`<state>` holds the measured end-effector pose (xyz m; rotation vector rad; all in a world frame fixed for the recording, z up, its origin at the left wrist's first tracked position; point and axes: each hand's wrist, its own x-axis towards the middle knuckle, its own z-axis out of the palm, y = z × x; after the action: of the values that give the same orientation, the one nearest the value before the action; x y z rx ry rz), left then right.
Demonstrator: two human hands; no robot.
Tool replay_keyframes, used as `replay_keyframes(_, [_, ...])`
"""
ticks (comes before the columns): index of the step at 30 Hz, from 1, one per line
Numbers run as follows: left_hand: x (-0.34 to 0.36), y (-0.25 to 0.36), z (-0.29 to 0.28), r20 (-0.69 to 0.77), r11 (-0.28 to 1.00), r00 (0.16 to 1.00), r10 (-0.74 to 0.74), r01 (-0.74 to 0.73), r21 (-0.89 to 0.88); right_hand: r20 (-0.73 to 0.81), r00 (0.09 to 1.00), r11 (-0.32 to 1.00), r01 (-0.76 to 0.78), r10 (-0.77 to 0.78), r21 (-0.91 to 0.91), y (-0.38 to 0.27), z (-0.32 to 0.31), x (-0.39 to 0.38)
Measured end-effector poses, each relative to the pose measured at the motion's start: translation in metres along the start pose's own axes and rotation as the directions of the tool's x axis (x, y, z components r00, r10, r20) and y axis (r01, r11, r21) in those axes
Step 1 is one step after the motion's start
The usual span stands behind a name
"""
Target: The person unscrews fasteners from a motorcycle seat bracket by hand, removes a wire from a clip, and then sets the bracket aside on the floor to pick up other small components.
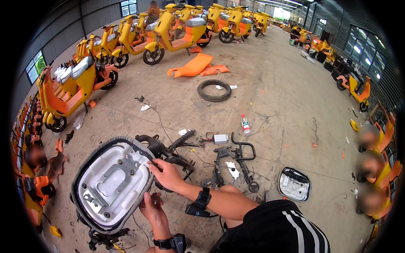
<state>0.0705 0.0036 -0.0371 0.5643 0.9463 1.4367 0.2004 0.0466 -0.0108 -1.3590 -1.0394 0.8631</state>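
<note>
In front of me a scooter seat lies upside down, its white plastic underside and metal bracket facing up. A grey seat cover wraps over its rim. My right hand reaches in from the right, thumb and fingers closed on the cover's edge at the seat's right side. Just below, my left hand has curled fingers against the lower right rim; part of its grip is hidden. Beneath the seat, dark metal scooter parts show.
A smaller upturned seat part lies to the right. Beyond my hands are a black metal frame, a silver box with wires, a bottle, a tyre and orange panels. Yellow scooters line the far left; people sit farther off.
</note>
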Motion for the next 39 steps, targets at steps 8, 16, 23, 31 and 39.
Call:
replay_keyframes(8, [0.003, -0.006, 0.006, 0.015, 1.0, 1.0, 0.007, -0.007, 0.029, -0.031, 0.997, 0.995, 0.079, -0.077, 0.069, 0.006, 0.006, 0.007])
replay_keyframes(16, [0.002, -0.007, 0.006, 0.025, 0.997, 1.0, -0.019, 0.017, 0.073, 0.01, 0.999, 0.998, 0.042, -0.042, 0.042, 0.008, 0.003, 0.001])
replay_keyframes(23, [0.002, -0.009, 0.004, 0.014, 0.991, 1.0, -0.026, 0.024, 0.133, -0.032, 0.995, 0.994, 0.096, -0.094, 0.053, 0.009, 0.005, -0.002])
replay_keyframes(31, [-0.001, -0.008, 0.013, 0.026, 0.992, 0.999, 0.024, -0.027, 0.125, -0.057, 0.993, 0.991, 0.107, -0.102, 0.082, 0.01, 0.007, -0.002])
replay_keyframes(39, [-0.001, -0.011, 0.011, -0.044, 0.989, 0.995, 0.085, -0.079, 0.128, -0.034, 0.997, 0.997, 0.072, -0.071, 0.04, 0.006, 0.006, -0.002])
